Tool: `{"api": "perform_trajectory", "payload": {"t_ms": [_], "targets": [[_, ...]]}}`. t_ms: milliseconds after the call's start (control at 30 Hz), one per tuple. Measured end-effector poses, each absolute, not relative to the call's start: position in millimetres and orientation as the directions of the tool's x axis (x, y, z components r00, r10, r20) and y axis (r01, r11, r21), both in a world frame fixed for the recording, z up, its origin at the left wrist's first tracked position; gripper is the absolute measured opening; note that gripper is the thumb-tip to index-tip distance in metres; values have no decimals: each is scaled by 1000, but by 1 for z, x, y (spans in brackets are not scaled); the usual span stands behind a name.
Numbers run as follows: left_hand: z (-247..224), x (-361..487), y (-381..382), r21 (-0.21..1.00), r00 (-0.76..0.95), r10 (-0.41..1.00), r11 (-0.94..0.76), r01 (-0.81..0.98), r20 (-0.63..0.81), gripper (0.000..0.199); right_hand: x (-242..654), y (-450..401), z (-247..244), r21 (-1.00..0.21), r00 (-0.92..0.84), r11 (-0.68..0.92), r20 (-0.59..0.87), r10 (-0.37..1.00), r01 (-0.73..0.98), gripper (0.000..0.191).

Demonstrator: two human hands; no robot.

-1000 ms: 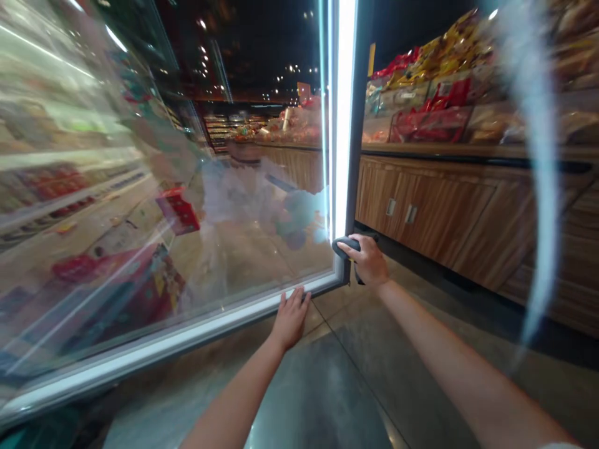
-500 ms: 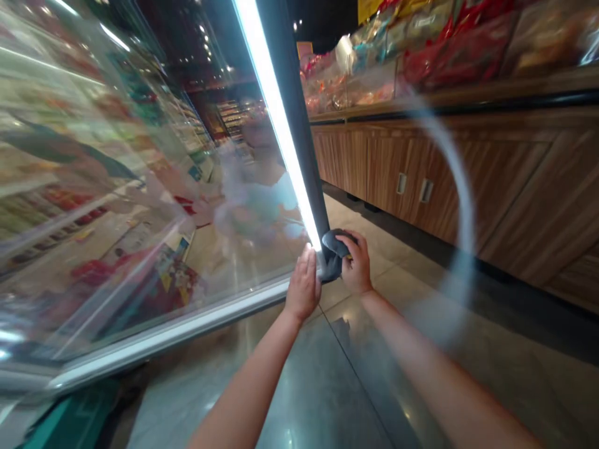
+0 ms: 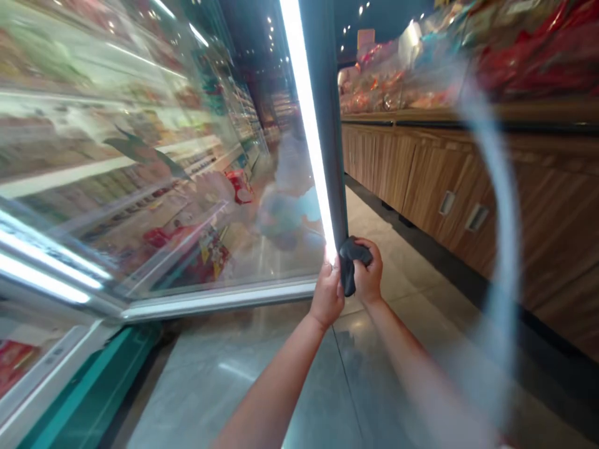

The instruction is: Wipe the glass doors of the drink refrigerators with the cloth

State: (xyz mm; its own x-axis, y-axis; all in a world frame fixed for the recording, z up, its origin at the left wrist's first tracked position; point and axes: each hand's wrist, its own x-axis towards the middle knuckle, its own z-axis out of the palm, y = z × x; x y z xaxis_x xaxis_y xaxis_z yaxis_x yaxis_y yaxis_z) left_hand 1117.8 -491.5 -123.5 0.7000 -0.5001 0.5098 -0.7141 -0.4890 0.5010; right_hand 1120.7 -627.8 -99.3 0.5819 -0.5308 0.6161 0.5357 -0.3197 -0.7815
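Observation:
A glass door (image 3: 224, 302) with a white metal bottom rail and a bright light strip (image 3: 311, 125) along its upright edge stands swung out over the floor. My left hand (image 3: 328, 293) is wrapped round the lower corner of the door frame, at the foot of the strip. Against the outer side of that same corner, my right hand (image 3: 369, 271) grips a dark grey cloth (image 3: 350, 265). Part of the cloth hangs down beside the frame. The fingertips of my left hand are partly lost in the glare.
Wooden cabinets (image 3: 430, 181) with wrapped goods on top line the right. A refrigerated case with blurred shelves (image 3: 93, 168) and a green base (image 3: 93, 386) fills the left. Grey floor tiles (image 3: 234, 386) run between. A pale curved blur crosses the right side.
The view has shifted, so the door, hands and cabinets sit differently in it. The cloth now hangs lower along the frame's outer edge, and more of the case's green base shows.

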Motion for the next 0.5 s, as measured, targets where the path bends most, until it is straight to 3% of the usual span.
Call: {"api": "perform_trajectory", "payload": {"t_ms": [167, 500], "targets": [[-129, 1107, -483, 520, 700, -514, -470, -714, 496, 71, 1092, -621, -101, -669, 553, -457, 742, -378, 586, 38], [-136, 1077, -486, 519, 646, -504, -386, -762, 574, 80, 1062, -614, -101, -683, 542, -524, 727, -422, 508, 42]]}}
